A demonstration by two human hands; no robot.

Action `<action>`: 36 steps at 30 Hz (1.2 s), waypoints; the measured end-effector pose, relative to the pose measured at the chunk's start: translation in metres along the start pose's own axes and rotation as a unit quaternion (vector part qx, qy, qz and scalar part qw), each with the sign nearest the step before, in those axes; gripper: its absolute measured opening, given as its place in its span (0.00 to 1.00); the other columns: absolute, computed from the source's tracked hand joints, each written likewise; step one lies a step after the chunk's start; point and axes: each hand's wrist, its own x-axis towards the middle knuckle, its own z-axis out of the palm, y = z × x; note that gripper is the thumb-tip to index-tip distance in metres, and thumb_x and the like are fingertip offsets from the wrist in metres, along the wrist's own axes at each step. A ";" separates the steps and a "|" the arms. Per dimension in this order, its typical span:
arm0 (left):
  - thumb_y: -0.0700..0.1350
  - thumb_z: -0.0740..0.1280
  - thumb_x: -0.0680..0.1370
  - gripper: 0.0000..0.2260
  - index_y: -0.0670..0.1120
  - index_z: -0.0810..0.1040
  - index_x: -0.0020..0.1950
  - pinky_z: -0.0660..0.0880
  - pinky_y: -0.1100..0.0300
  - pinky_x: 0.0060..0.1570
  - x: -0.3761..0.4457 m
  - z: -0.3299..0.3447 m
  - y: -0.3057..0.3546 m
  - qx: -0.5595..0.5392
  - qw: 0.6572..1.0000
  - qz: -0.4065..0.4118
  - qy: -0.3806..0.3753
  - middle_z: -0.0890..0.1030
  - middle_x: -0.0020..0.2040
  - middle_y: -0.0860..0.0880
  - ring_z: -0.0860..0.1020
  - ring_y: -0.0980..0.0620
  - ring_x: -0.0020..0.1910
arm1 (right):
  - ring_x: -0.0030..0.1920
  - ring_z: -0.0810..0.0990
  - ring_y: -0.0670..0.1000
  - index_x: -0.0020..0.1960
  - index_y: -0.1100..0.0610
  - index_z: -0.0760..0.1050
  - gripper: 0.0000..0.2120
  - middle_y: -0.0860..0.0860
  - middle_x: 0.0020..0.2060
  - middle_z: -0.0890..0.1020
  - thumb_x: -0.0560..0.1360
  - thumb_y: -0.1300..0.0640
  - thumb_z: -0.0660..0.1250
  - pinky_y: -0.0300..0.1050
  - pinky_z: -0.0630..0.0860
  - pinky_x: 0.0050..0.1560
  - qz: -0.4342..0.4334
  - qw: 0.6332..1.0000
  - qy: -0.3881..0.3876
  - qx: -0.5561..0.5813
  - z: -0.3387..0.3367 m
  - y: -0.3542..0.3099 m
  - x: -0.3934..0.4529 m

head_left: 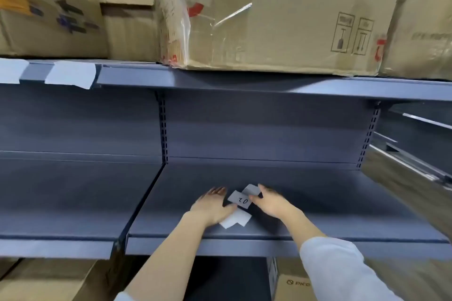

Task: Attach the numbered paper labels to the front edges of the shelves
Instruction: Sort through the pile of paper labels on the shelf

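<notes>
— Labels, where are they?
— A few white paper labels lie on the grey middle shelf (318,203), between two hands. One label (241,200) has a number written on it. It looks like 20 or 02, I can't tell which.
— What is the left hand (213,205) doing?
— It lies flat with straight fingers. It rests on a blank white paper (236,219) and holds it down.
— And the right hand (271,201)?
— Its thumb and fingers pinch the edge of the numbered label. Another white paper (251,189) peeks out just behind it.
— Are any labels stuck on?
— Yes. Two white labels (71,74) hang on the front edge of the top shelf (220,80), far left. Big cardboard boxes (281,14) sit on that shelf.
</notes>
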 end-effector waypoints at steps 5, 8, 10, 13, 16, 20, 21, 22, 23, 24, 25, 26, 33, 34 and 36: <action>0.62 0.63 0.68 0.36 0.55 0.54 0.73 0.55 0.54 0.74 0.002 0.007 -0.004 0.006 0.998 0.031 -0.051 0.56 0.75 0.57 0.54 0.56 0.75 | 0.74 0.56 0.56 0.74 0.59 0.50 0.29 0.54 0.75 0.55 0.79 0.48 0.54 0.48 0.56 0.72 0.028 0.999 -0.021 -0.010 -0.004 0.005 0.028; 0.62 0.62 0.72 0.39 0.50 0.47 0.75 0.51 0.57 0.75 0.006 0.007 -0.014 0.056 0.996 0.024 -0.059 0.51 0.77 0.54 0.49 0.55 0.76 | 0.74 0.58 0.56 0.73 0.61 0.52 0.29 0.55 0.75 0.57 0.78 0.48 0.56 0.50 0.58 0.72 0.031 0.999 -0.032 -0.004 -0.003 0.004 0.037; 0.61 0.62 0.72 0.38 0.50 0.47 0.75 0.51 0.56 0.75 0.008 0.010 -0.015 0.053 0.996 0.021 -0.062 0.51 0.77 0.53 0.49 0.55 0.76 | 0.72 0.62 0.57 0.72 0.61 0.56 0.27 0.56 0.73 0.62 0.78 0.49 0.58 0.49 0.62 0.70 0.027 0.999 -0.039 -0.010 -0.002 0.004 0.039; 0.61 0.60 0.74 0.37 0.50 0.45 0.75 0.49 0.56 0.75 0.009 0.013 -0.013 0.042 0.997 0.015 -0.063 0.49 0.77 0.54 0.48 0.55 0.76 | 0.71 0.64 0.56 0.72 0.59 0.57 0.27 0.55 0.72 0.64 0.77 0.52 0.59 0.47 0.63 0.69 0.010 0.998 -0.054 -0.017 0.000 0.003 0.040; 0.60 0.57 0.76 0.36 0.48 0.42 0.75 0.45 0.57 0.76 0.008 0.016 -0.010 0.061 0.996 0.013 -0.065 0.45 0.77 0.53 0.44 0.56 0.76 | 0.68 0.68 0.56 0.70 0.58 0.61 0.23 0.54 0.70 0.67 0.77 0.55 0.60 0.47 0.66 0.66 -0.023 0.997 -0.065 -0.018 0.007 -0.002 0.032; 0.60 0.55 0.77 0.35 0.47 0.40 0.75 0.43 0.57 0.76 0.009 0.020 -0.009 0.064 0.996 0.011 -0.059 0.42 0.77 0.52 0.41 0.56 0.76 | 0.64 0.71 0.56 0.70 0.54 0.63 0.23 0.54 0.67 0.70 0.76 0.58 0.62 0.46 0.69 0.61 -0.053 0.996 -0.064 -0.020 0.013 -0.005 0.021; 0.60 0.55 0.77 0.35 0.47 0.40 0.75 0.43 0.57 0.76 0.010 0.021 -0.010 0.062 0.996 0.012 -0.058 0.42 0.77 0.52 0.41 0.56 0.76 | 0.63 0.72 0.56 0.69 0.54 0.64 0.23 0.54 0.66 0.71 0.75 0.58 0.63 0.46 0.70 0.60 -0.054 0.996 -0.067 -0.014 0.012 -0.005 0.021; 0.60 0.55 0.77 0.36 0.47 0.40 0.75 0.43 0.57 0.76 0.010 0.021 -0.010 0.061 0.996 0.013 -0.056 0.42 0.77 0.52 0.41 0.56 0.76 | 0.62 0.73 0.56 0.68 0.54 0.65 0.23 0.54 0.65 0.72 0.74 0.59 0.64 0.46 0.71 0.59 -0.055 0.996 -0.073 -0.010 0.011 -0.006 0.020; 0.60 0.55 0.76 0.36 0.47 0.40 0.75 0.43 0.57 0.76 0.011 0.021 -0.010 0.059 0.997 0.015 -0.055 0.42 0.77 0.52 0.41 0.56 0.76 | 0.62 0.73 0.56 0.68 0.54 0.66 0.23 0.54 0.65 0.73 0.74 0.59 0.65 0.47 0.71 0.60 -0.057 0.995 -0.081 -0.008 0.010 -0.006 0.020; 0.60 0.55 0.76 0.36 0.47 0.40 0.75 0.44 0.57 0.76 0.011 0.021 -0.009 0.058 0.997 0.018 -0.056 0.42 0.77 0.52 0.41 0.56 0.76 | 0.63 0.72 0.55 0.68 0.54 0.66 0.24 0.54 0.65 0.73 0.73 0.60 0.65 0.47 0.71 0.61 -0.059 0.994 -0.086 -0.009 0.009 -0.007 0.019; 0.60 0.56 0.76 0.36 0.47 0.40 0.75 0.44 0.57 0.76 0.011 0.021 -0.008 0.056 0.997 0.021 -0.054 0.42 0.77 0.52 0.41 0.56 0.76 | 0.64 0.72 0.55 0.69 0.54 0.66 0.24 0.53 0.66 0.72 0.73 0.61 0.64 0.47 0.70 0.62 -0.063 0.994 -0.090 -0.010 0.009 -0.007 0.019; 0.60 0.56 0.76 0.36 0.47 0.41 0.75 0.44 0.57 0.76 0.011 0.022 -0.007 0.054 0.997 0.026 -0.050 0.43 0.77 0.52 0.42 0.55 0.76 | 0.66 0.71 0.55 0.69 0.55 0.65 0.25 0.53 0.67 0.71 0.74 0.62 0.64 0.47 0.69 0.64 -0.065 0.994 -0.092 -0.012 0.009 -0.008 0.018; 0.60 0.59 0.75 0.34 0.49 0.47 0.75 0.48 0.57 0.75 0.008 0.023 -0.002 0.037 0.998 0.045 -0.022 0.51 0.77 0.51 0.48 0.54 0.76 | 0.57 0.75 0.54 0.68 0.55 0.66 0.28 0.54 0.62 0.75 0.70 0.59 0.69 0.45 0.73 0.50 -0.068 0.995 -0.066 -0.002 0.008 -0.006 0.021; 0.60 0.58 0.75 0.34 0.49 0.47 0.75 0.48 0.57 0.75 0.008 0.024 -0.002 0.040 0.998 0.046 -0.021 0.51 0.77 0.51 0.48 0.54 0.76 | 0.55 0.75 0.53 0.67 0.56 0.67 0.27 0.53 0.60 0.76 0.69 0.58 0.70 0.43 0.72 0.48 -0.066 0.995 -0.070 -0.006 0.009 -0.005 0.023; 0.60 0.57 0.76 0.34 0.48 0.47 0.75 0.47 0.58 0.75 0.007 0.022 -0.003 0.043 0.998 0.048 -0.014 0.51 0.77 0.52 0.48 0.54 0.76 | 0.51 0.75 0.53 0.64 0.57 0.70 0.25 0.51 0.54 0.76 0.69 0.57 0.71 0.41 0.70 0.45 -0.065 0.995 -0.068 -0.021 0.009 -0.003 0.027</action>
